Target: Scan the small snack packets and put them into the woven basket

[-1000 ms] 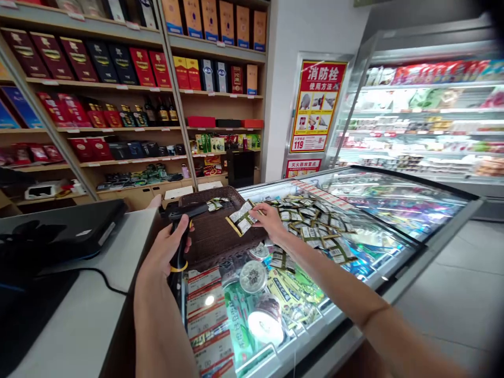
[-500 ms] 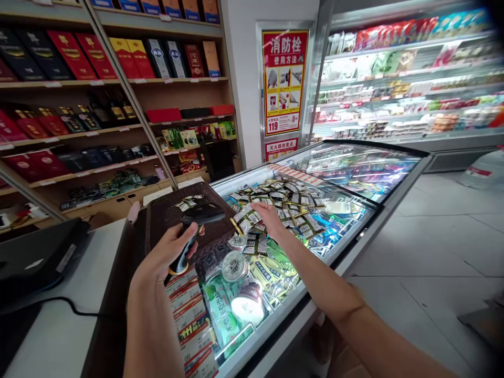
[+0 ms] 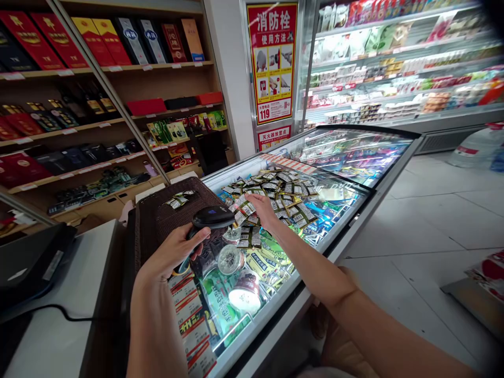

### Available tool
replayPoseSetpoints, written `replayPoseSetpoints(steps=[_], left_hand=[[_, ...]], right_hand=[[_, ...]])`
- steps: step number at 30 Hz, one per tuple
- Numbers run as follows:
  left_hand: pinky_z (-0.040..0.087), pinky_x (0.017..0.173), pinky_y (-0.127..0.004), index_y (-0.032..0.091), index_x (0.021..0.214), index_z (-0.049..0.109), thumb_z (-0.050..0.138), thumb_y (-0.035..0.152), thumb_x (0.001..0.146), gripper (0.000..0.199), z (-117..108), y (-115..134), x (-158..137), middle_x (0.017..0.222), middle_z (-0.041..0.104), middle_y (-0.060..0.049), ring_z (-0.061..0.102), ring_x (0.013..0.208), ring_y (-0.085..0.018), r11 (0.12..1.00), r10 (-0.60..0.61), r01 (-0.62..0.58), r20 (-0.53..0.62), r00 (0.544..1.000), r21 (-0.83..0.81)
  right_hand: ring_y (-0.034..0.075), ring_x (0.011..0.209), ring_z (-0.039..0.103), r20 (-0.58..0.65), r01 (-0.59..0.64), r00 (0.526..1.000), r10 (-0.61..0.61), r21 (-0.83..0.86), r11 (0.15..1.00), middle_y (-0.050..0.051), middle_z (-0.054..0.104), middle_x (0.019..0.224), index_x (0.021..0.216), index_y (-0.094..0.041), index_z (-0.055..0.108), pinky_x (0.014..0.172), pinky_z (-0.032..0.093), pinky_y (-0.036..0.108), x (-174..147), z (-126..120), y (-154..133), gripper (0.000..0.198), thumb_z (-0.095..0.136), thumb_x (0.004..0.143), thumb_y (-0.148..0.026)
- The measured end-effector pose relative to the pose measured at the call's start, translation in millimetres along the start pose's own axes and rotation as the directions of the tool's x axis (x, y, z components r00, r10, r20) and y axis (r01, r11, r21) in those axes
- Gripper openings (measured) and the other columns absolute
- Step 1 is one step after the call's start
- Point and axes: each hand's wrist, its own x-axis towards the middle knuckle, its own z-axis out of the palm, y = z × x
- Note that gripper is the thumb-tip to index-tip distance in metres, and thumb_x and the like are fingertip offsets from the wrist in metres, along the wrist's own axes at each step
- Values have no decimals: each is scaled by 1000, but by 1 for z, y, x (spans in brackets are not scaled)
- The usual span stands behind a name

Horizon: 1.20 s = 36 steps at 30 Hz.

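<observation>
My left hand (image 3: pixel 175 248) is wrapped round the handle of a black barcode scanner (image 3: pixel 212 216), its head pointing right. Between the fingertips of my right hand (image 3: pixel 263 209) is a small snack packet (image 3: pixel 242 210), its printed barcode side turned up. The scanner head is close to this packet, near its left edge. Many similar packets (image 3: pixel 293 191) lie in a loose pile on the glass top of a chest freezer (image 3: pixel 356 223), beyond my right hand. A brown wicker basket (image 3: pixel 157 210) with a few packets (image 3: pixel 180 199) in it stands left of the pile.
Round tubs (image 3: pixel 230 259) and other frozen goods show through the freezer glass. A white counter (image 3: pixel 84 262) with a black device (image 3: pixel 35 262) and cable is at the left. Shelves of boxed goods (image 3: pixel 92 39) stand behind; a lit refrigerated display (image 3: pixel 394 73) fills the back right.
The scanner head has turned and moved slightly right, closer to the held packet. My view has shifted a little right and down. The same packet stays in my right hand.
</observation>
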Motion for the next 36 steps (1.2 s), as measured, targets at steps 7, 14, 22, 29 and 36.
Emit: replayPoseSetpoints(steps=[7, 14, 22, 29, 36], left_hand=[[36, 39, -22, 19, 78, 62, 70, 80, 63, 64, 0, 4, -2, 52, 53, 2, 45, 43, -11, 999, -21, 20, -28, 999, -35], [36, 43, -23, 17, 83, 65, 74, 79, 60, 67, -14, 4, -9, 58, 57, 0, 49, 49, -12, 996, -57, 47, -136, 989, -70], [38, 44, -23, 17, 81, 65, 73, 80, 61, 67, -47, -29, -9, 55, 57, 0, 49, 47, -12, 990, -125, 95, -349, 929, -103], [43, 45, -25, 20, 73, 63, 69, 75, 67, 56, -78, -58, -23, 55, 60, -1, 55, 48, -16, 960, -278, 233, -667, 691, -158], [43, 45, -26, 19, 72, 63, 72, 74, 63, 56, -94, -86, -35, 58, 60, -1, 56, 51, -16, 951, -299, 145, -702, 646, -272]], right_hand=[[13, 51, 36, -28, -39, 999, 39, 29, 999, -4, 45, 57, 71, -23, 65, 45, 29, 26, 4, -4, -3, 36, 74, 71, -58], [12, 52, 35, -33, 40, 998, -47, -193, 980, -5, 38, 50, 61, -22, 57, 52, 30, 27, 17, -31, -12, 44, 71, 75, -61], [20, 74, 60, 78, 236, 945, -318, -835, 497, 1, 68, 76, 78, -25, 74, 67, 37, 29, 8, -22, -6, 25, 68, 86, -47], [22, 86, 64, 173, 371, 880, -443, -832, 412, 6, 72, 94, 96, -21, 73, 76, 43, 32, 6, 19, -8, 20, 57, 94, -34], [25, 98, 65, 564, 620, 784, -259, -697, 361, 7, 74, 98, 88, -21, 72, 82, 44, 32, 40, 151, -7, 11, 65, 90, -29]])
